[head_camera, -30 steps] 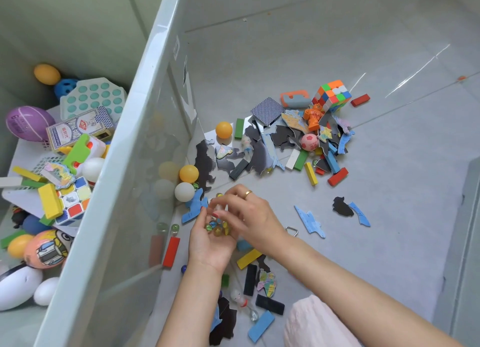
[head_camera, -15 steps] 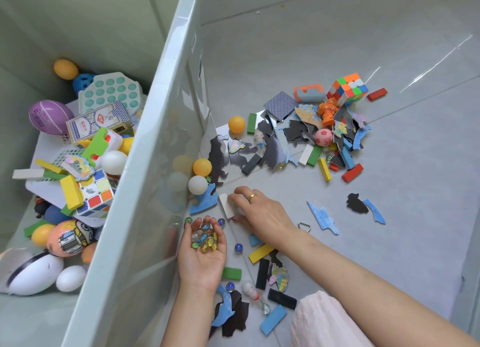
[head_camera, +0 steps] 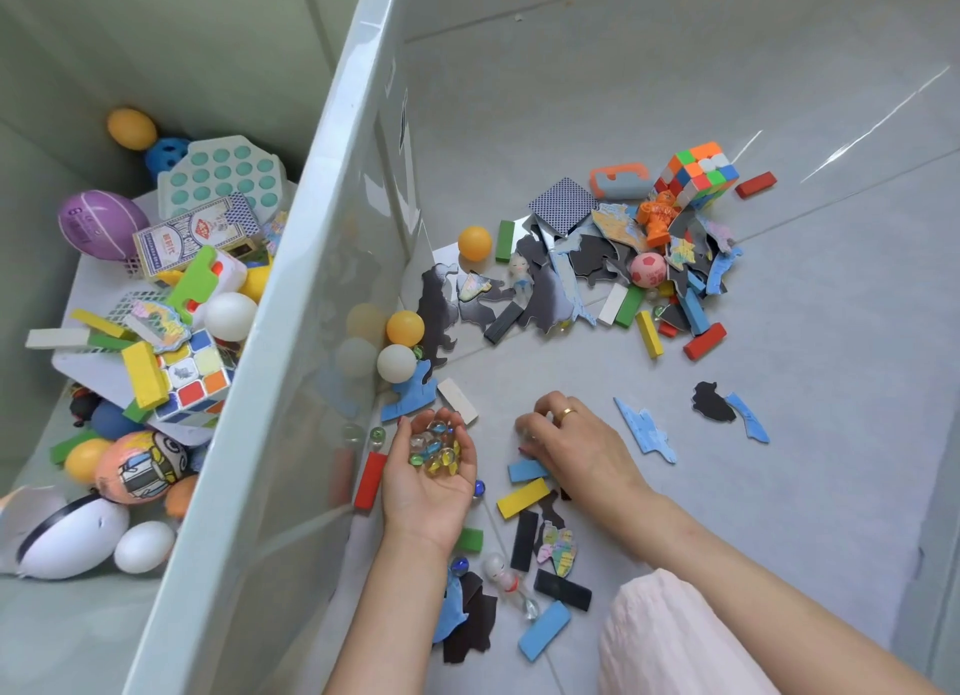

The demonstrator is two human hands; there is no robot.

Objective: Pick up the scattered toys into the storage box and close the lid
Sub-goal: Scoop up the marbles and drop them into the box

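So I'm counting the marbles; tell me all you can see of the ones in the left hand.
The marbles are small clear glass balls with blue, yellow and green swirls inside, roughly a dozen, heaped together. They lie in the cupped palm of the left hand, held palm up above the floor beside the storage box. Only the palm and curled fingers touch them.

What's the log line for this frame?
left hand: cupping marbles | right hand: fingers curled at floor | storage box: open

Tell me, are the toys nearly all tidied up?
Not yet. Many toys already sit in the storage box. The left hand cups marbles; the right hand reaches down to the floor. The puzzle cube, blocks and puzzle pieces remain scattered. No lid is in view.
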